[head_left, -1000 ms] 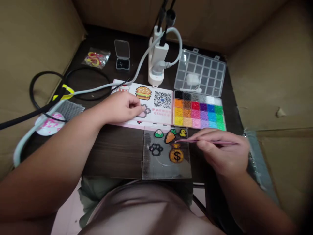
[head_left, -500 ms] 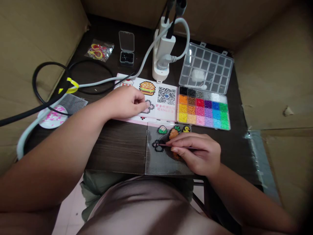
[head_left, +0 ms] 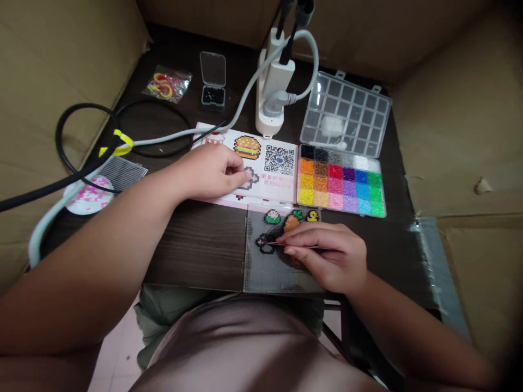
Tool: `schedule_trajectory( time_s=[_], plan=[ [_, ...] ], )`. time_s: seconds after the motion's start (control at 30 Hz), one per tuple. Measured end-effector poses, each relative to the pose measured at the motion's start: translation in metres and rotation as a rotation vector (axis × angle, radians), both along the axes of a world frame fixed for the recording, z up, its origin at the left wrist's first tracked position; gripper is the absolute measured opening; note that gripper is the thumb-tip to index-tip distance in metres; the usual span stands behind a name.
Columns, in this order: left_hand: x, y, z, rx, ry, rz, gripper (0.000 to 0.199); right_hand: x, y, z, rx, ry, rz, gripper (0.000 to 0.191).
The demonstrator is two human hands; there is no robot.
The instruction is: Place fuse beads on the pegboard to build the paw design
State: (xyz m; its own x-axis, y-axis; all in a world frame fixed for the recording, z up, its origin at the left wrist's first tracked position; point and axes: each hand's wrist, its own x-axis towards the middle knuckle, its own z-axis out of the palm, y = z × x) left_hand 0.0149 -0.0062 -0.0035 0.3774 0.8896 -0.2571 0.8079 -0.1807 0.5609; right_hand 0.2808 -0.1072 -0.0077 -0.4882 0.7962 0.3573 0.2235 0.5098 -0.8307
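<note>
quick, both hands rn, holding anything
left hand: fingers curled on the white printed paper card, can't tell if anything's in them
right hand: closed, holding thin pink tweezers, tips at the black bead paw

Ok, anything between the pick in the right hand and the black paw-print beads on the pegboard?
Nothing visible: the pick runs from the right hand straight to the paw-print beads on the pegboard, its tip at them.

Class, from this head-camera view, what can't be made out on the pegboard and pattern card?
Head view:
Orange bead figure on the pegboard: mostly hidden by the right hand.
Pink flower outline on the pattern card: partly hidden by the left hand.
Pink printed text: too small to read.
</note>
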Motion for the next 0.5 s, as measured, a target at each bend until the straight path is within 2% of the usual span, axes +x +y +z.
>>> schedule_trajectory(
  time_s=[0.5],
  plan=[
    [-0.0008,0.0004,0.0001,0.013,0.001,-0.018,0.037,-0.0010,0.0010,-0.0002,0.002,-0.007,-0.008,0.012]
  ],
)
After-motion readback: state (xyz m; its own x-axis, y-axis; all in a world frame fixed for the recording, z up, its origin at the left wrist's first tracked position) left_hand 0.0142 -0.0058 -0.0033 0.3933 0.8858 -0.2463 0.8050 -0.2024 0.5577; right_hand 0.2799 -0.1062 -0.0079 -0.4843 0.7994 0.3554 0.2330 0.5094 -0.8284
